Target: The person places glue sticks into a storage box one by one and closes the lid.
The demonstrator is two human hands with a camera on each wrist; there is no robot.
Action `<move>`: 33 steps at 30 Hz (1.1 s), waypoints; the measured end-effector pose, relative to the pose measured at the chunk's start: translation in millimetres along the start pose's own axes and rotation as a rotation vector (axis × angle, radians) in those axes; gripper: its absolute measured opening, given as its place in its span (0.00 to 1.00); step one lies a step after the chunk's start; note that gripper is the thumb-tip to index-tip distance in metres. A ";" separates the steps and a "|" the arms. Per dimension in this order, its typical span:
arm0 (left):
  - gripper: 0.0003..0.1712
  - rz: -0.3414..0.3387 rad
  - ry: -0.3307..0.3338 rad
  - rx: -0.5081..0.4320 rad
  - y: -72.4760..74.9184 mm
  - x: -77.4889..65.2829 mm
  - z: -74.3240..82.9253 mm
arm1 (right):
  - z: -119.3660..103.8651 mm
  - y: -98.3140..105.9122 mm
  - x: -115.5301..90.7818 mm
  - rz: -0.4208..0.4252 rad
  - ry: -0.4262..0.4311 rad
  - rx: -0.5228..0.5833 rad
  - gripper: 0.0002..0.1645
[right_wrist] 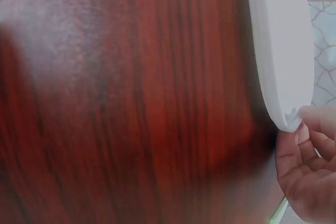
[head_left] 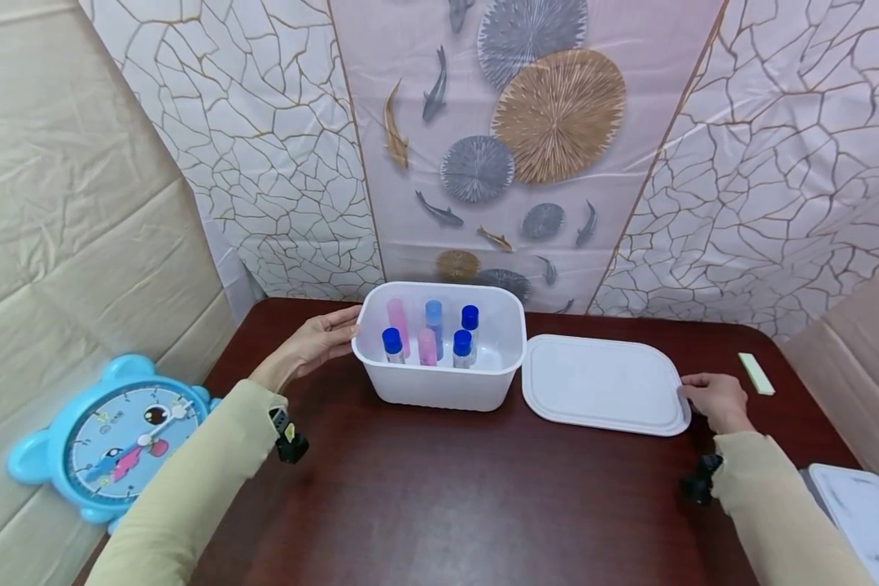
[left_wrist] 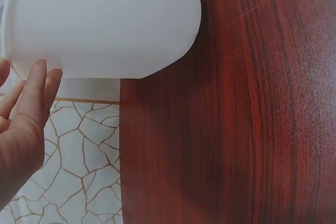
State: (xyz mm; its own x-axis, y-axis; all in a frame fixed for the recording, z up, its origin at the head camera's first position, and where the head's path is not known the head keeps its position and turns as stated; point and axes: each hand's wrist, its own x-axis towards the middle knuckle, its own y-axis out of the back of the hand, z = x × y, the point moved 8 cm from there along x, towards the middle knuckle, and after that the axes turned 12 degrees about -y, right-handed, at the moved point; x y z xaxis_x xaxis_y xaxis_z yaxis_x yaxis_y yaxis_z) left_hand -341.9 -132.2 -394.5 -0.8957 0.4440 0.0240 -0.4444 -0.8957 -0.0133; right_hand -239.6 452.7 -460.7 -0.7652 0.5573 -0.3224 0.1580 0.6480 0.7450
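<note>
A white plastic box (head_left: 439, 387) stands at the back of the dark red-brown table. Inside it are several small upright bottles: clear ones with dark blue caps (head_left: 462, 342), pink ones (head_left: 426, 346) and a light blue one (head_left: 434, 325). My left hand (head_left: 311, 346) touches the box's left side near the rim, its fingers fairly straight in the left wrist view (left_wrist: 29, 114). To the right of the box is a white lid (head_left: 604, 382). My right hand (head_left: 718, 399) pinches the lid's right edge between thumb and fingers, clearly seen in the right wrist view (right_wrist: 310, 156).
A light blue animal-shaped clock (head_left: 132, 439) is at the left, by the table's edge. A pale green strip (head_left: 757, 373) lies at the back right. Part of a white panel (head_left: 864, 513) shows at the lower right. Patterned cloth (head_left: 483, 220) hangs behind the table.
</note>
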 end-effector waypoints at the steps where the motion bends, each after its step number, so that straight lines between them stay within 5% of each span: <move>1: 0.32 0.001 -0.002 -0.002 0.1 -0.3 0.0 | 0.0 0.6 -0.3 -0.003 0.000 0.004 0.21; 8: 0.33 0.099 0.000 0.006 8.1 -3.8 4.0 | 3.2 7.6 -0.7 -0.038 -0.027 0.117 0.25; 14: 0.31 0.350 -0.079 -0.079 16.1 -10.1 22.8 | 7.2 18.0 1.5 -0.067 -0.045 0.317 0.23; 18: 0.30 0.461 -0.162 -0.135 3.7 -17.0 41.6 | 13.2 28.2 11.8 -0.073 -0.072 0.427 0.21; 22: 0.29 0.432 -0.212 -0.142 -26.6 -18.3 58.2 | 35.6 38.1 57.8 -0.065 -0.021 0.598 0.11; 27: 0.27 0.301 -0.210 -0.147 -75.2 -12.0 66.6 | 56.6 60.2 131.2 -0.040 0.145 0.909 0.05; 29: 0.27 0.237 -0.203 -0.164 -95.7 -8.0 67.4 | 43.3 75.1 126.6 -0.069 0.166 1.059 0.07; 33: 0.27 0.132 -0.183 -0.213 -132.9 -0.3 66.8 | -17.1 104.4 50.8 -0.140 0.172 1.262 0.06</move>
State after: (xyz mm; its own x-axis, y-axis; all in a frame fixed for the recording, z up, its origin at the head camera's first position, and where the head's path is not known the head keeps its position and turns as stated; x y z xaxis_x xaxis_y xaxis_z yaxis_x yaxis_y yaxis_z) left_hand -281.5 -14.8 -326.0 -0.9369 0.2950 0.1874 -0.3346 -0.9119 -0.2375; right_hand -272.7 539.8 -389.4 -0.8787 0.4321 -0.2028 0.4772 0.7889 -0.3873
